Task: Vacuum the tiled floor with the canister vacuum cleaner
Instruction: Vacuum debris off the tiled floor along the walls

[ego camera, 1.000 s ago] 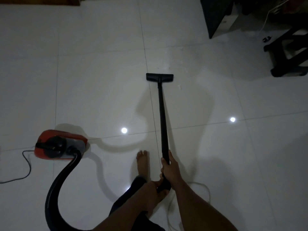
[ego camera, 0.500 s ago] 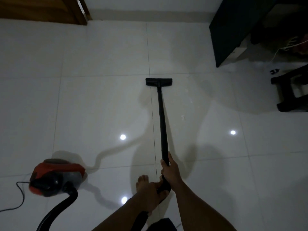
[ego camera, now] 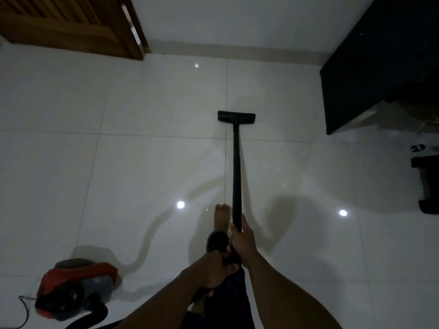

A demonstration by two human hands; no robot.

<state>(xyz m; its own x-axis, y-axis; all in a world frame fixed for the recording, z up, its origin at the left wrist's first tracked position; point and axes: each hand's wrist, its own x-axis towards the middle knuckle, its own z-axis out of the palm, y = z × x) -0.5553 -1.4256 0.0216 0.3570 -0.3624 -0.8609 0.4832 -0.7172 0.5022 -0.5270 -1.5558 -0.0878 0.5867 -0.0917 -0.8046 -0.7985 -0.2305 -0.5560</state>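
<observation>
Glossy tiles (ego camera: 142,162) fill the frame; since a second ago I've advanced, and the nozzle (ego camera: 236,117) at upper centre nears the wall. Both hands, right (ego camera: 242,243) and left (ego camera: 213,269), grip the wand (ego camera: 236,176); canister (ego camera: 76,289) trails lower left.

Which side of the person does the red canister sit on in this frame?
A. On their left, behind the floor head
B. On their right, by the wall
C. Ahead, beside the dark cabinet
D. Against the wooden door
A: the red canister lies low on the left, while the floor head is ahead.
</observation>
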